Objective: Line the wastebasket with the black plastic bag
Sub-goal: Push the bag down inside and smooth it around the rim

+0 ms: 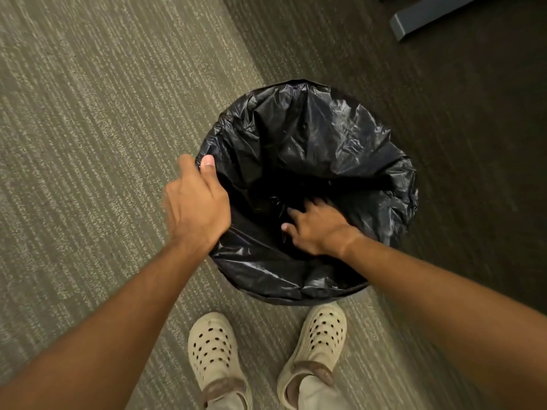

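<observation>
The striped grey-green carpet floor (88, 113) fills the view, darker toward the far right, where 1 dark grey metal furniture foot (426, 17) lies in the corner. On it stands 1 round wastebasket (334, 295), almost wholly covered: only a thin dark edge shows at the near side. The crinkled black plastic bag (325, 128) already sits inside it, its mouth folded out over the rim all the way around, its lower part sagging loose in the middle.

The 2 bare arms reach down from the near edge. The left hand (195, 202) pinches the bag's folded edge at the left rim, thumb inside, other fingers outside. The right hand (313, 229) is down inside the bag with fingers spread, flat against the plastic.

The step in hand looks like seating the liner. It would go best if the left pinch keeps the edge anchored on the rim while the spread right hand presses the slack down and outward against the wall, working around so trapped air escapes and the fold is not dragged in.

Below, 2 cream perforated clogs (213, 350) stand just beside the wastebasket.
</observation>
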Demonstrator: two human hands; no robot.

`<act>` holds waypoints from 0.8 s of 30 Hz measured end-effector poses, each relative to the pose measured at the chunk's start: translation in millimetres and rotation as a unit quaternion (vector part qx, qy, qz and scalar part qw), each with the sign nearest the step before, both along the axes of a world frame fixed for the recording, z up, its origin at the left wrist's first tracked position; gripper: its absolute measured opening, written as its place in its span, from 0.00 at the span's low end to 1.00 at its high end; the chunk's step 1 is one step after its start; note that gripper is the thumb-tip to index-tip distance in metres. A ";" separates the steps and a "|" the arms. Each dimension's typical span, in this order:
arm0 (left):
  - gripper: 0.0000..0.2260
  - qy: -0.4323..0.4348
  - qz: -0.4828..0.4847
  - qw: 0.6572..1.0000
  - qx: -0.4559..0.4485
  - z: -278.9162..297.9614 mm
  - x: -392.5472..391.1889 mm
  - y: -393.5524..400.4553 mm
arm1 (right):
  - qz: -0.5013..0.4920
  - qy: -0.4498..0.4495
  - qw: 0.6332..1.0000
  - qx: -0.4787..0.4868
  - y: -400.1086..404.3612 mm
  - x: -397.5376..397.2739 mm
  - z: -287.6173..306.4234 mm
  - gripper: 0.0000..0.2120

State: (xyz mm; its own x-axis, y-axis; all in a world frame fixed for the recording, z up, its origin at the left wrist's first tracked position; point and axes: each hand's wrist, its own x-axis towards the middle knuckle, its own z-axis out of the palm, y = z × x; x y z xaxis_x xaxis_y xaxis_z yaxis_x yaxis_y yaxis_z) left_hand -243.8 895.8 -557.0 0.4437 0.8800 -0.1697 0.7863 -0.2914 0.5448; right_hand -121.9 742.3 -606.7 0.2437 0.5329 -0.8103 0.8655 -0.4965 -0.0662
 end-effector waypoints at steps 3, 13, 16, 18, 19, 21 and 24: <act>0.12 -0.007 0.000 1.000 -0.010 0.4 0.5 -0.1 | 0.087 0.000 0.985 -0.149 -1.2 14.7 6.4 0.27; 0.12 -0.004 0.002 1.000 -0.016 0.1 -1.7 1.7 | -0.479 0.129 0.860 0.115 85.9 59.1 -2.1 0.21; 0.10 -0.003 -0.004 1.000 -0.008 0.5 -0.7 0.5 | -0.531 0.185 0.820 0.108 95.5 3.5 2.8 0.26; 0.11 -0.006 -0.001 1.000 -0.008 1.2 -0.9 0.0 | -0.581 0.308 0.747 0.092 102.8 -34.4 6.8 0.21; 0.12 -0.006 0.000 1.000 -0.008 1.4 -0.8 -0.1 | -0.596 0.352 0.714 0.102 106.3 -45.8 8.5 0.20; 0.13 -0.003 -0.001 1.000 -0.007 0.8 0.0 0.2 | -0.617 0.344 0.696 0.129 109.2 -52.0 8.3 0.20; 0.11 0.004 0.004 1.000 -0.006 1.9 0.0 0.2 | -0.562 0.239 0.781 0.131 89.7 -48.5 3.4 0.28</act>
State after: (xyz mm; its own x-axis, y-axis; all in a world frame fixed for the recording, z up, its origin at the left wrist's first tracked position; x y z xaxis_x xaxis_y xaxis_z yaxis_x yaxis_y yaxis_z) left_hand -243.7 896.0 -555.1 0.4355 0.8815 -0.1827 0.7924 -0.2791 0.5424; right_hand -170.3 831.9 -603.3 0.3797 0.3635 -0.8507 -0.2623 -0.8396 -0.4757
